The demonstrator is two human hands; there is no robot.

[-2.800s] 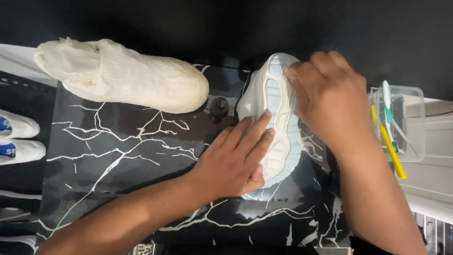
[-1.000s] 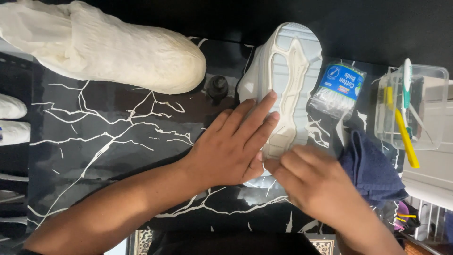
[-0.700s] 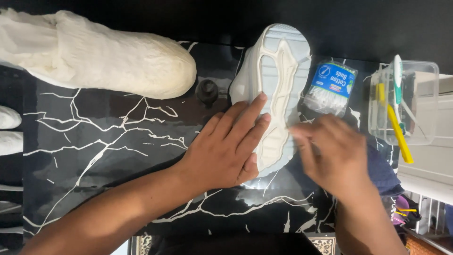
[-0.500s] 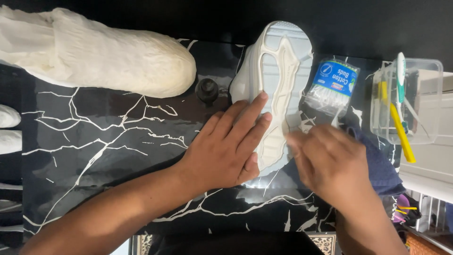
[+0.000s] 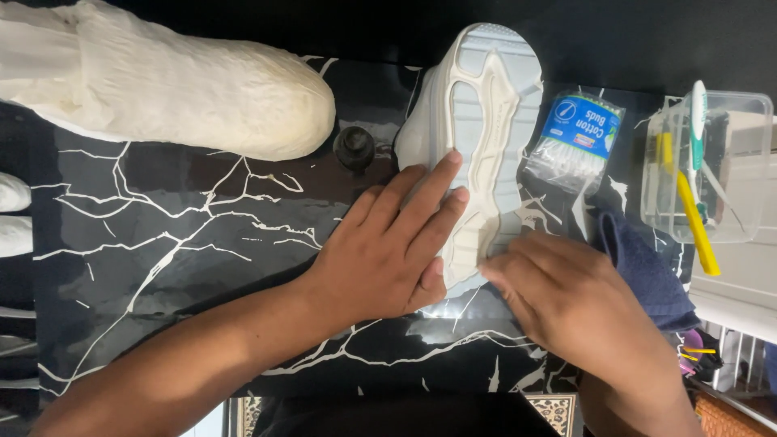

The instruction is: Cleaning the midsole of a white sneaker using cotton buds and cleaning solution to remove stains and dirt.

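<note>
I see my left hand (image 5: 388,251) lying flat on the white shoe (image 5: 477,154), which rests sole-up on the black marble-patterned table (image 5: 178,243). The fingers are stretched out and held close together, pressing on the side and heel half of the sole. My right hand (image 5: 575,303) sits at the shoe's near end, fingers curled and bunched against the heel edge; I cannot tell whether they pinch anything, since the fingertips hide what is under them. A dark blue cloth (image 5: 647,271) lies just beside that hand, partly under it.

Just right of the shoe lies a clear bag of cotton buds (image 5: 575,142) with a blue label, touching or nearly touching the sole's edge. Further right stands a clear plastic box (image 5: 740,162) with a yellow-handled tool and a green and white toothbrush in it. A small black cap (image 5: 354,147) sits between the shoe and a second shoe wrapped in white paper (image 5: 178,89), which lies at the far left of the table.
</note>
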